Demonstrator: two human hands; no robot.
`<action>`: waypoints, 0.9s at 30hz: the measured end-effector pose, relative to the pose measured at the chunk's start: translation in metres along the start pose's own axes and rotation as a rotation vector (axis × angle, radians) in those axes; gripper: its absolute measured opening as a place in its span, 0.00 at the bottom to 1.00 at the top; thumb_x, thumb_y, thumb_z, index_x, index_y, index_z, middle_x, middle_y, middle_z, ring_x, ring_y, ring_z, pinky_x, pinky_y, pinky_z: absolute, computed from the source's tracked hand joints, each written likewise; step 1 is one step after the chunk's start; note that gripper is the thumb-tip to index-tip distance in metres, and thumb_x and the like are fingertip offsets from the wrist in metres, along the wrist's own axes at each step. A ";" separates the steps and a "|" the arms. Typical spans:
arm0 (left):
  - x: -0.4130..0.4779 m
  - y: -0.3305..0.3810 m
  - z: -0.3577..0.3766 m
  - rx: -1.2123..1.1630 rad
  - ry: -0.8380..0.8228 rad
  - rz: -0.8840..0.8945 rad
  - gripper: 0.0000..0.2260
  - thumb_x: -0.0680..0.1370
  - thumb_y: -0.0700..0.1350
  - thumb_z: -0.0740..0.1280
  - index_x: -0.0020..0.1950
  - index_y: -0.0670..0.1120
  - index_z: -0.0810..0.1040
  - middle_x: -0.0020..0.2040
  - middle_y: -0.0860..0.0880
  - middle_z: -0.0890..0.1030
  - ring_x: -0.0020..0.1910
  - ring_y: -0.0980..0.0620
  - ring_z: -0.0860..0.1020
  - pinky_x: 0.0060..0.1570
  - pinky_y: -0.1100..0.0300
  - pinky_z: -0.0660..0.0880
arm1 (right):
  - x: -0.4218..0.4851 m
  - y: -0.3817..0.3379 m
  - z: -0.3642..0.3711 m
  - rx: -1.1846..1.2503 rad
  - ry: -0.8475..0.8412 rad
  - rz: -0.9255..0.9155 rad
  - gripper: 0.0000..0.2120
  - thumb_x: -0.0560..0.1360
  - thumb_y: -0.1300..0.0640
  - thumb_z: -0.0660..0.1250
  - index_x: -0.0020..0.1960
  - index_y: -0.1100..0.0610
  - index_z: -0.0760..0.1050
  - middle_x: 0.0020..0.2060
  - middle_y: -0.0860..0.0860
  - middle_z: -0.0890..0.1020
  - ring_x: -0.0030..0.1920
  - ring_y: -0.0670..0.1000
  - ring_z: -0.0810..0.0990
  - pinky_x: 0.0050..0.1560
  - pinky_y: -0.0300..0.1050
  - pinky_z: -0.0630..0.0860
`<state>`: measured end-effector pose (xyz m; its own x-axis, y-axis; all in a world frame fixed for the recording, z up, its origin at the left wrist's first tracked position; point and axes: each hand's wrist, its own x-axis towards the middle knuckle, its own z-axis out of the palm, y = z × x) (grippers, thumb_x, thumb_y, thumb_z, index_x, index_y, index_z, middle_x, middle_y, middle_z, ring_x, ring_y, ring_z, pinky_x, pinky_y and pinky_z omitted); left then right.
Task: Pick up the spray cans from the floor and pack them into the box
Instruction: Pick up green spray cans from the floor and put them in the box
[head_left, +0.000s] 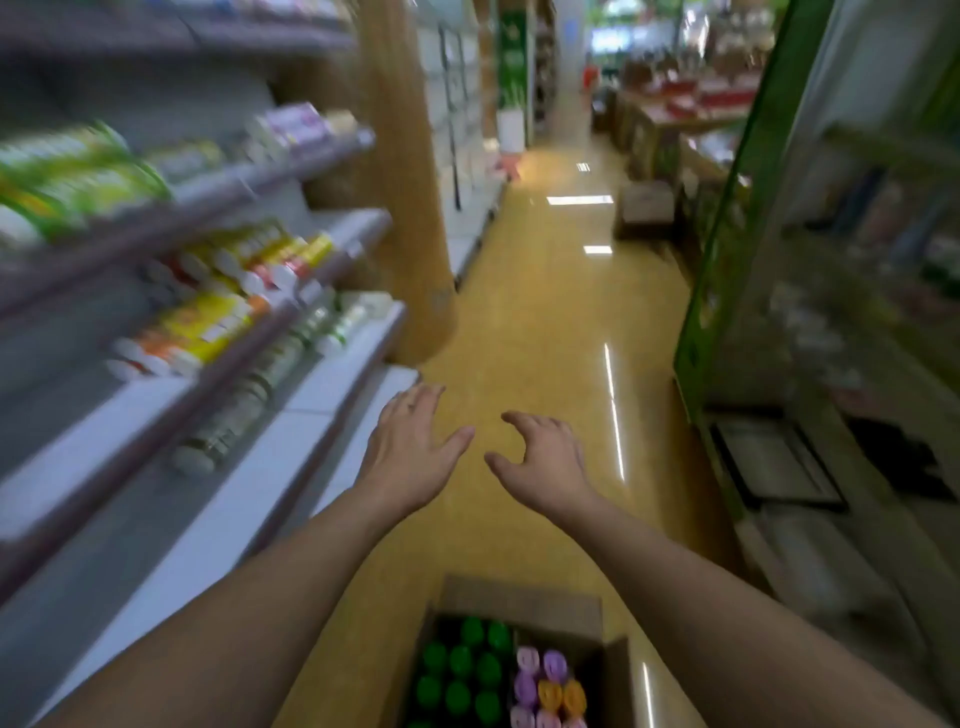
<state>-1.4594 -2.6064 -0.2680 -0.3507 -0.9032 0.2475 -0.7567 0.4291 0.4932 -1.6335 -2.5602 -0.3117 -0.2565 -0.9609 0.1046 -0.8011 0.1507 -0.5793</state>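
Note:
A brown cardboard box (519, 597) stands open on the yellow floor at the bottom of the view. Inside it stand several spray cans with green caps (457, 675) on the left and several with purple and orange caps (550, 686) on the right. My left hand (410, 447) is stretched out above the floor beyond the box, fingers straight and spread, holding nothing. My right hand (540, 462) is beside it, fingers loosely curled, also empty. No loose can shows on the floor. The picture is blurred.
Store shelves (218, 322) with bottles and packets run along the left. A green-framed shelf unit (727, 260) lines the right. The yellow aisle floor (545, 322) runs ahead between them, with a wooden pillar (405, 182) at the left and display tables far back.

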 end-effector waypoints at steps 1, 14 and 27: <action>-0.004 0.006 -0.037 0.022 0.056 0.003 0.30 0.80 0.59 0.64 0.79 0.50 0.63 0.79 0.48 0.63 0.78 0.47 0.58 0.76 0.51 0.56 | -0.001 -0.026 -0.020 -0.021 0.016 -0.065 0.30 0.75 0.38 0.66 0.75 0.46 0.68 0.70 0.49 0.75 0.73 0.56 0.66 0.72 0.53 0.63; -0.280 -0.005 -0.388 0.366 0.580 -0.193 0.32 0.79 0.60 0.65 0.79 0.50 0.63 0.79 0.45 0.62 0.79 0.45 0.58 0.77 0.50 0.56 | -0.182 -0.343 -0.112 0.008 0.175 -0.789 0.30 0.74 0.36 0.63 0.74 0.45 0.69 0.67 0.48 0.76 0.69 0.55 0.69 0.70 0.47 0.64; -0.823 0.030 -0.577 0.815 0.862 -0.835 0.33 0.80 0.64 0.61 0.80 0.51 0.60 0.79 0.47 0.62 0.78 0.48 0.58 0.75 0.54 0.57 | -0.638 -0.633 -0.012 0.303 -0.243 -1.532 0.32 0.75 0.35 0.65 0.74 0.48 0.69 0.70 0.47 0.75 0.71 0.52 0.70 0.71 0.45 0.64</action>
<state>-0.8756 -1.8422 0.0242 0.5531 -0.4654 0.6910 -0.7710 -0.6002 0.2128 -0.9693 -2.0399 -0.0020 0.7752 -0.1687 0.6088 -0.0667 -0.9802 -0.1866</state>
